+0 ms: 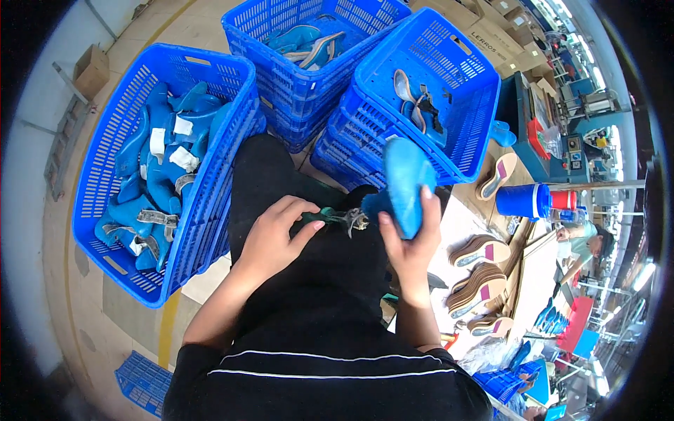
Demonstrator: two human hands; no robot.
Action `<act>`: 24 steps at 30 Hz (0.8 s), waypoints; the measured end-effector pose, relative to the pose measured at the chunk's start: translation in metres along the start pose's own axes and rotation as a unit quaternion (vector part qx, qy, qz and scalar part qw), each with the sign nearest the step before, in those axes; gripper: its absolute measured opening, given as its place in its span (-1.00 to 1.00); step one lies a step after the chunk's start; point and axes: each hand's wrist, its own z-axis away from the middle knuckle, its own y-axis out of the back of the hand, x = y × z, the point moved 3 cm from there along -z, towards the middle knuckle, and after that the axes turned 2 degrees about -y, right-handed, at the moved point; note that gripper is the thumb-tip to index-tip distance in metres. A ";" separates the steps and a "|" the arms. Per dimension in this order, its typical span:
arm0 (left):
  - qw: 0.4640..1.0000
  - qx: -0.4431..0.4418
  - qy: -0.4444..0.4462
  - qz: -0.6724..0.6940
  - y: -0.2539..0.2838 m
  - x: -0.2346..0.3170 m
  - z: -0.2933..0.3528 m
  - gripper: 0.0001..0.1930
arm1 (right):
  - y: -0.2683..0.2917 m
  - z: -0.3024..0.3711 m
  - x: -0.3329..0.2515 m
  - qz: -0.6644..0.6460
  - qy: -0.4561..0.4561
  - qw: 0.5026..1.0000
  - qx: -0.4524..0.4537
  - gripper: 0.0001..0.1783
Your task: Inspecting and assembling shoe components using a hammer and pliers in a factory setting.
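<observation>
My right hand [413,242] grips a blue shoe last [406,184], tilted with one end upward, above my lap. My left hand [279,230] is closed round the dark green handle of a slim hand tool [325,214]. The tool's far end reaches the lower end of the last, where a ragged greyish scrap [357,220] shows. Whether its tip grips that scrap I cannot tell. To the left, a blue crate [165,295] holds many blue shoe lasts [163,184], some with white pieces stuck on them.
Stacked blue crates [337,151] stand ahead; the right-hand top one holds a few shoe parts [414,105]. Another crate [246,31] holds lasts and soles. On the right table lie stacked wedge soles [479,291], with a blue tub [523,201] beyond. A person [590,245] is at far right.
</observation>
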 end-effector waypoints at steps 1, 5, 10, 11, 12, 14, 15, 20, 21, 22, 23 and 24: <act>1.000 -0.004 0.013 0.017 0.000 0.002 -0.001 -0.72 | -0.001 -0.005 -0.004 0.006 0.011 1.000 -0.008 -0.05; 0.997 -0.014 0.048 0.060 0.003 0.005 -0.004 -0.63 | 0.001 -0.017 -0.004 -0.009 -0.024 0.999 -0.042 -0.04; 0.996 0.003 0.007 0.090 -0.003 0.000 -0.006 -0.54 | -0.006 -0.009 0.011 -0.059 -0.124 0.991 -0.001 -0.10; 0.995 0.007 -0.003 0.101 -0.004 -0.001 -0.007 -0.52 | -0.006 -0.007 0.013 -0.071 -0.130 0.989 0.005 -0.10; 0.995 0.004 -0.005 0.102 -0.006 -0.003 -0.008 -0.52 | -0.005 -0.007 0.015 -0.068 -0.131 0.989 0.008 -0.10; 0.987 -0.013 -0.002 0.162 -0.011 -0.007 -0.013 -0.28 | -0.003 -0.019 0.004 -0.045 -0.037 0.997 -0.042 -0.11; 0.986 -0.021 -0.009 0.165 -0.016 -0.009 -0.013 -0.28 | -0.003 -0.023 -0.001 -0.043 -0.028 0.995 -0.087 -0.09; 0.882 0.107 0.074 0.453 -0.029 -0.020 -0.005 0.12 | -0.032 -0.025 -0.033 0.036 0.036 0.974 -0.222 -0.09; 0.820 0.130 0.120 0.545 -0.030 -0.028 -0.006 0.06 | -0.035 -0.020 -0.035 0.051 0.048 0.976 -0.207 -0.08; 0.800 0.141 0.115 0.572 -0.027 -0.034 -0.005 -0.08 | -0.034 -0.016 -0.033 0.066 0.063 0.977 -0.192 -0.08; 0.849 0.150 0.104 0.497 -0.023 -0.030 -0.006 -0.11 | -0.032 -0.015 -0.029 0.034 0.062 0.978 -0.195 -0.07; 0.890 0.158 0.090 0.418 -0.019 -0.025 -0.009 -0.14 | -0.027 -0.014 -0.024 0.002 0.062 0.978 -0.198 -0.05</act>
